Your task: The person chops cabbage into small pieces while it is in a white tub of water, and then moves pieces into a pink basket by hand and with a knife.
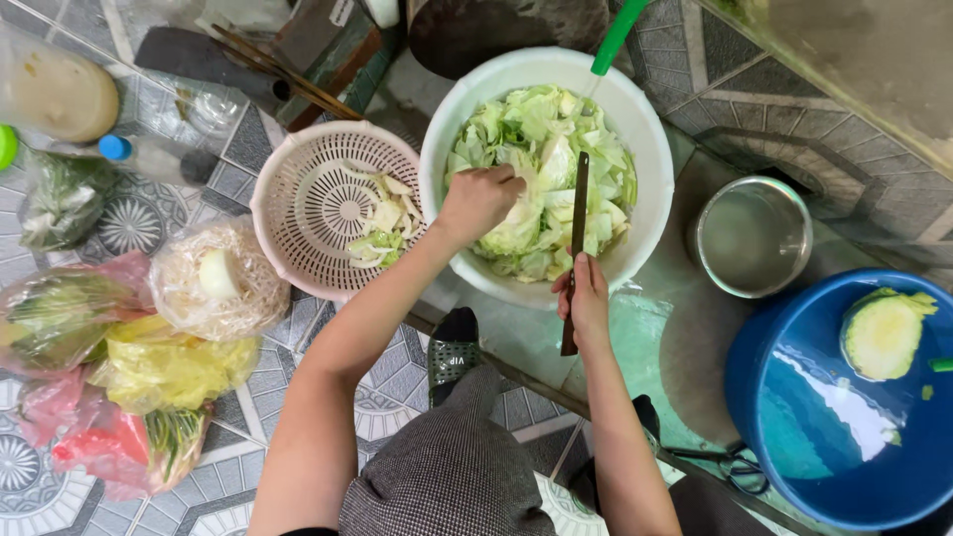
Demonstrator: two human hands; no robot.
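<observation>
The person is crouched low over the tiled floor. The left hand [479, 201] reaches forward with the arm stretched out, and its fingers are curled down into the cabbage pieces [541, 179], closed on some leaves. The right hand [586, 298] sits near the edge of the white bowl [645, 149], fingers wrapped tight around the handle of a knife [576, 248].

The knife is long and thin. It points straight away from the person, its tip out over the cabbage and its handle end back toward the knees. It lies flat-ish above the bowl, not standing up.

The white bowl is full of pale green cabbage pieces. Just beside it on the left is a pink colander [298, 189] with a few cabbage bits in it. On the right stands a small metal pot [751, 236]; I cannot tell what is inside. Farther right is a blue basin [794, 397] with water and a half cabbage [882, 335], cut side up. Plastic bags of vegetables [129, 367] lie on the left.
</observation>
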